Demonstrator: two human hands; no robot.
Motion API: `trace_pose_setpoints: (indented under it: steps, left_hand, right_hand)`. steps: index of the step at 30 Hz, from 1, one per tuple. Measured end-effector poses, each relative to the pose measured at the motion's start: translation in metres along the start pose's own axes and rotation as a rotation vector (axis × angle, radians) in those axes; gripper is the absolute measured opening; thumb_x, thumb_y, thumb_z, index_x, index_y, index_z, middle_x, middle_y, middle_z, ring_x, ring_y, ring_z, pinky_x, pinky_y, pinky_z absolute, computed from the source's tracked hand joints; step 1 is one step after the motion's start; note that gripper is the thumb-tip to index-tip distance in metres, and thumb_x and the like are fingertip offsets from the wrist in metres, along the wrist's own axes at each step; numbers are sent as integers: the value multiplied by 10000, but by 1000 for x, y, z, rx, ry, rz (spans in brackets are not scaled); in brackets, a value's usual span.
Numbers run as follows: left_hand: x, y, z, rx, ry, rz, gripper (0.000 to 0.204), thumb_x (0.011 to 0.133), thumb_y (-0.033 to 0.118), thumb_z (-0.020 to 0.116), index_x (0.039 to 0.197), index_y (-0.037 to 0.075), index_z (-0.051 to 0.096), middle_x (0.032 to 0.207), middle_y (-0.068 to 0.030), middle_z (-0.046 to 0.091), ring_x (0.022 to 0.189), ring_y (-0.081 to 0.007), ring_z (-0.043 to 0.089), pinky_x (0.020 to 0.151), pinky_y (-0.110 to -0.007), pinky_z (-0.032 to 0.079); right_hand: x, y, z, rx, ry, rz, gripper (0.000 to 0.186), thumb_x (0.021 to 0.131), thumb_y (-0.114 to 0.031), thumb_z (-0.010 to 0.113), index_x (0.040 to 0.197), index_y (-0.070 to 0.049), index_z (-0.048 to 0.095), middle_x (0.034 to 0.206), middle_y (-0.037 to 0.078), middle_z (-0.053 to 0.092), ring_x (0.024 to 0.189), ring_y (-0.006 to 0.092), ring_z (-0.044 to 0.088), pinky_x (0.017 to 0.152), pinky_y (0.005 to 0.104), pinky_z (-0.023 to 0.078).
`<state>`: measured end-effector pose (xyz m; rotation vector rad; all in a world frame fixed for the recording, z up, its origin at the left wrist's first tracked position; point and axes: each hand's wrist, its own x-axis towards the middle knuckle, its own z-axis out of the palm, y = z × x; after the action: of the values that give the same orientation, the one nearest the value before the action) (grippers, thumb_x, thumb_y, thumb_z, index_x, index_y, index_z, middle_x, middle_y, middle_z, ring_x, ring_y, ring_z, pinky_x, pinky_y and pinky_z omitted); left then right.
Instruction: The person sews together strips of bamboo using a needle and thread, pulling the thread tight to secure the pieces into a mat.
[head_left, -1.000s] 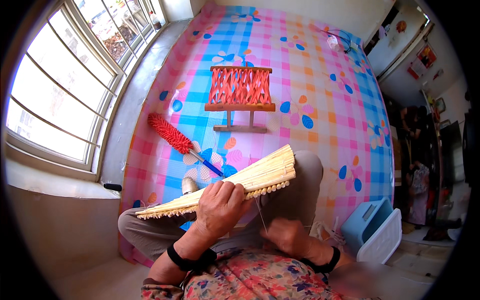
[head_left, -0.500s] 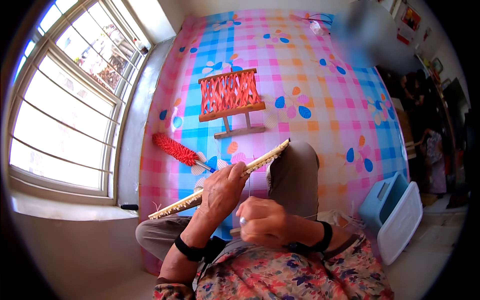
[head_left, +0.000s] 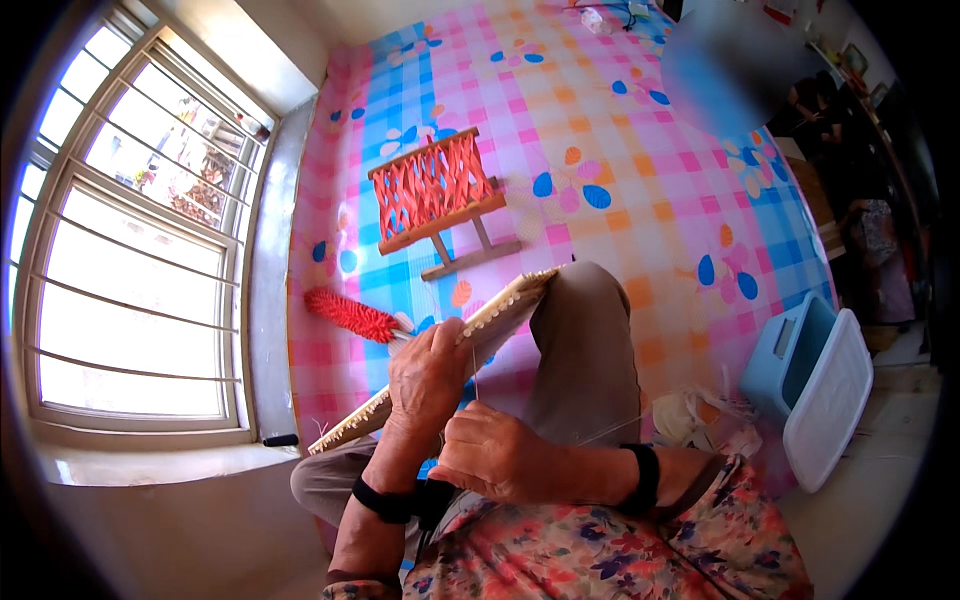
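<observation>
Stick panel [head_left: 505, 304]: pale sticks joined side by side, seen almost edge-on, cut ends showing; lies slantwise across the lap, from left knee up to right knee [head_left: 590, 345], above the lower part of the checked floor sheet [head_left: 640, 280].

Left hand [head_left: 428, 378]: clamped on the panel near mid-length, fingers together over its far face.

Right hand [head_left: 492, 455]: just below the panel, apart from it; fingers curled together on a thread [head_left: 476, 380] that runs up to the panel. Exact pinch point hidden.

Surroundings: stool [head_left: 430, 192] with red webbing stands on the sheet, nearer its left edge than its right. Red duster [head_left: 352, 315] lies close to the sheet's left edge, its handle passing behind the left hand. Blue bin [head_left: 765, 365] at the sheet's lower right edge, white lid [head_left: 830, 400] tilted against it.
</observation>
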<state>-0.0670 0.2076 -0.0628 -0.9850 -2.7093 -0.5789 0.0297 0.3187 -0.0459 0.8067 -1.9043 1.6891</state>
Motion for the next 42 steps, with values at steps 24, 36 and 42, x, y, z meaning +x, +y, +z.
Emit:
trace_pose_setpoints:
  steps: [24, 36, 42]
  left_hand:
    - [4, -95, -37, -91, 63, -383, 287, 905, 318, 547, 1099, 112, 598, 945, -170, 663, 852, -371, 633, 754, -447, 495]
    - [5, -117, -37, -189, 146, -360, 275, 908, 319, 557, 1081, 112, 612, 843, -189, 652, 818, -375, 632, 707, -451, 485]
    - [10, -111, -36, -240, 61, -388, 301, 903, 341, 558, 1081, 106, 622, 923, -172, 661, 876, -362, 632, 747, -434, 488]
  right_hand:
    - [-155, -40, -249, -344, 268, 1118, 116, 841, -123, 636, 840, -22, 693, 717, -21, 605, 607, 58, 511, 546, 208, 404]
    - [-188, -48, -310, -521, 478, 1025, 127, 848, -116, 633, 852, 5, 670, 701, 24, 608, 539, 64, 506, 488, 210, 406]
    - [-178, -52, -332, -490, 715, 961, 98, 857, -110, 628, 830, -16, 626, 672, 13, 567, 459, 65, 469, 389, 202, 366]
